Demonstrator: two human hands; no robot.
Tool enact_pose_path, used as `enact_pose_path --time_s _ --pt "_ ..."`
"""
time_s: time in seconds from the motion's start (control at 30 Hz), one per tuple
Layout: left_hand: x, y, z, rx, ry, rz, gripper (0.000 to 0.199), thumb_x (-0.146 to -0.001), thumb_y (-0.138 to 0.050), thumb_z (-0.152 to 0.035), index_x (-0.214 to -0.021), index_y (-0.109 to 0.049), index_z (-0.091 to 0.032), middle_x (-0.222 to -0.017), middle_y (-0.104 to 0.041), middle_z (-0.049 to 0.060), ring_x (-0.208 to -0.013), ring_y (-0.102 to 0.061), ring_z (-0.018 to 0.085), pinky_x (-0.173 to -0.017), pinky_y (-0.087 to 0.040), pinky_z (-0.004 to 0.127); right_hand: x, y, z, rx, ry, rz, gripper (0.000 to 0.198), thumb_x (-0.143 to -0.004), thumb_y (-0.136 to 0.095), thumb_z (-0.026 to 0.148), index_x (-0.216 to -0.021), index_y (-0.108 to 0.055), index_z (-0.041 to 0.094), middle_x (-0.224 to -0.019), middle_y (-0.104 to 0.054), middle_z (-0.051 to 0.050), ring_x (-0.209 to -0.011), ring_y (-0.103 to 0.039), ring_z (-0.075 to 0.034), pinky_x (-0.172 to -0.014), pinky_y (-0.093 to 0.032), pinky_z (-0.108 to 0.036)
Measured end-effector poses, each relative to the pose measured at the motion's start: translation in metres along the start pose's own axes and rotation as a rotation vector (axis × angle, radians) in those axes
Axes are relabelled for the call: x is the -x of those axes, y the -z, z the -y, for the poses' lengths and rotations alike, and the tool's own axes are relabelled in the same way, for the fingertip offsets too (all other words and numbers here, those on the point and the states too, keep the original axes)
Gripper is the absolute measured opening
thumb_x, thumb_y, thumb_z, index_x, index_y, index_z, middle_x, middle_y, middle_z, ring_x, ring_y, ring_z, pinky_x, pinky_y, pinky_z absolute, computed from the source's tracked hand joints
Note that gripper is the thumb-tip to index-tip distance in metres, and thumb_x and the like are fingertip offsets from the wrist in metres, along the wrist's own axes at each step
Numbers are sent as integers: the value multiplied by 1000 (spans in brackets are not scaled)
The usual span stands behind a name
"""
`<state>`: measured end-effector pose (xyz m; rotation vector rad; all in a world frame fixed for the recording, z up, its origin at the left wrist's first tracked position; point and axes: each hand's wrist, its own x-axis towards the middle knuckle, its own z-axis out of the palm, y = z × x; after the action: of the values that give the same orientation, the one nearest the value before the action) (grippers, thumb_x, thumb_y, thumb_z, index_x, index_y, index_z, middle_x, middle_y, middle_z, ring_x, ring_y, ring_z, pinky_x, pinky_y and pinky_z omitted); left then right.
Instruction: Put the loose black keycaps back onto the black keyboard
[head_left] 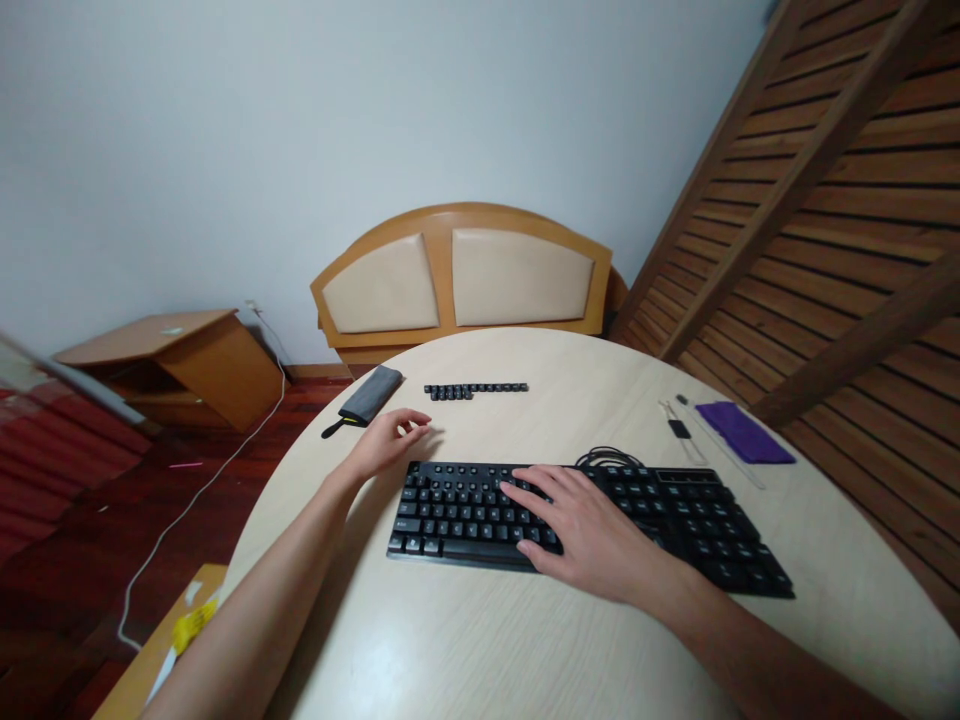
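Note:
A black keyboard [465,526] lies on the round table in front of me. My right hand [577,525] rests over its middle, palm down with the fingers spread, covering some keys. Just beyond the keyboard's far left corner is my left hand [390,440], its fingers loosely bent and a gap showing between fingertips and thumb. No object shows in it. Farther back, small black keycaps [476,388] stand in two rows, the nearer row shorter. The keyboard's black cable [609,457] is coiled behind it.
A grey pouch [371,395] with a dark strap sits at the table's [450,650] left edge. To the right lie a purple cloth [742,432], a thin wire tool [686,432] with a black handle and a slim rod [720,440]. A wooden headboard [442,265] stands behind the table.

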<state>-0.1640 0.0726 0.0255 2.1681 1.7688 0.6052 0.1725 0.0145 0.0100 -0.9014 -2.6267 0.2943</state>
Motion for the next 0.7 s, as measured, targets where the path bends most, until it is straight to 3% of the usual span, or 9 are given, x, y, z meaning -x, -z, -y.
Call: enact_pose_path --time_s 0.13,0.37,0.7 --pt "-27 -13 4 -141 71 -76 38 -93 -56 -40 -125 -63 -20 -115 -70 8 -88 -68 20 -81 -52 30 0 2 1 5 -4 9 57 -89 -58 39 -144 -50 27 -143 -54 -8 -130 -46 -29 -108 -37 -51" --pt "-50 -29 1 -318 205 -144 38 -95 -54 -32 -132 -58 -24 -119 -68 9 -100 -66 24 -84 -50 31 1 2 2 0 3 -6 56 -89 -58 39 -143 -50 27 -144 -53 -8 -131 -46 -28 -109 -37 -51" --pt "-55 -34 0 -395 264 -154 30 -97 -50 -30 -121 -66 -21 -112 -68 11 -99 -67 26 -79 -50 31 2 1 2 1 -6 16 57 -90 -57 41 -144 -49 27 -144 -53 -9 -131 -45 -29 -109 -36 -51"
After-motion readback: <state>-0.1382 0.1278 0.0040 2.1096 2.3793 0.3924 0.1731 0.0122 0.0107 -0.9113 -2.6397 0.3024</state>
